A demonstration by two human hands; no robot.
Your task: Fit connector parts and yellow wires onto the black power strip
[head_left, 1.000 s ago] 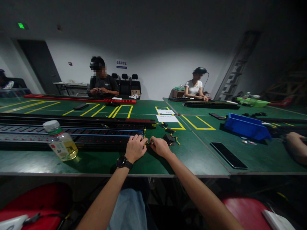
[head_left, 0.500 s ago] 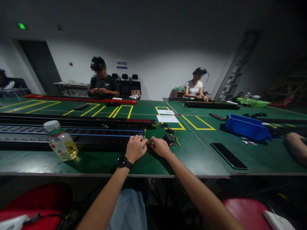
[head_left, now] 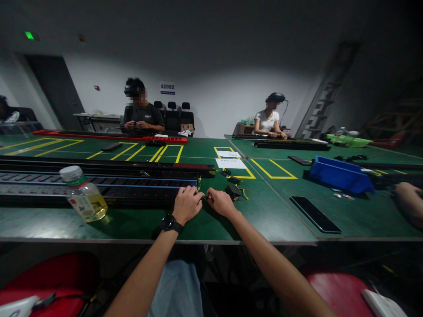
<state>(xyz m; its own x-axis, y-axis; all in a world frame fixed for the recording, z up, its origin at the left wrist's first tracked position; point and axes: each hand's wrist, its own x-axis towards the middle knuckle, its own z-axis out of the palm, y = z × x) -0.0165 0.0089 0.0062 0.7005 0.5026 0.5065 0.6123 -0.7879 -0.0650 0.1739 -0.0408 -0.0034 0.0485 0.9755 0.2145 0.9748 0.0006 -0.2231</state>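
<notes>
My left hand (head_left: 187, 204), with a black watch on its wrist, rests on the green table (head_left: 139, 224) with fingers curled at the right end of a long black power strip (head_left: 99, 188). My right hand (head_left: 220, 202) is closed in a pinch right beside it, and the two meet on a small dark part with a yellow wire that I cannot make out. Several small black parts (head_left: 234, 190) lie just to the right of my right hand.
A drink bottle (head_left: 82, 193) stands at the left. A black phone (head_left: 314, 214) lies flat at the right, with a blue bin (head_left: 340, 175) behind it. Another person's hand (head_left: 408, 200) rests at the far right. Two people sit working at the far side.
</notes>
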